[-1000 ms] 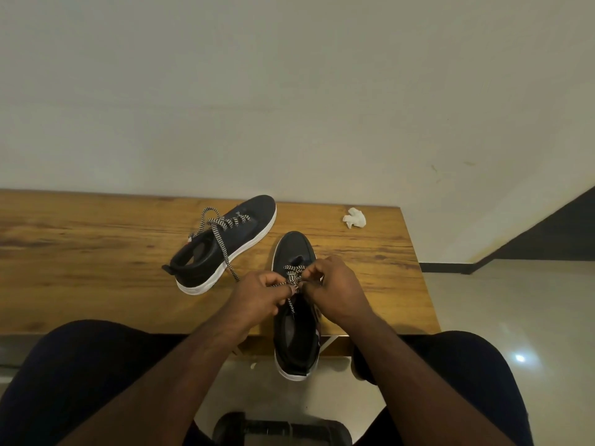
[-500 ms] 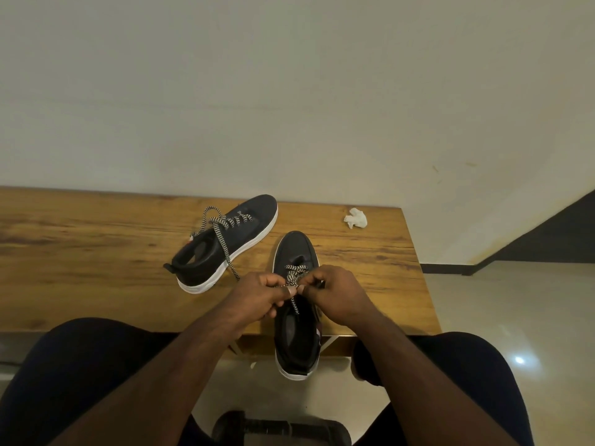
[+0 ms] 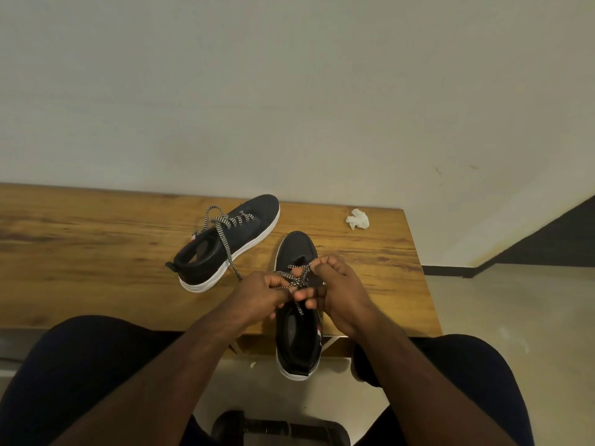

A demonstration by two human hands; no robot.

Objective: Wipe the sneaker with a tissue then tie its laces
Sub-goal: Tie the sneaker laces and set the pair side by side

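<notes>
Now pulled wider apart: left hand and right hand, fingers pinching striped black-and-white laces above black white-soled sneaker on brown wooden counter.

This looks like a plain room in a home, though nothing settles it for certain. A low wooden table stands against a bare, off-white wall with a few small marks, and to the right a pale, glossy floor meets a dark skirting strip. A pair of sneakers and a crumpled tissue lie on the table, and a dumbbell rests on the near floor.
</notes>
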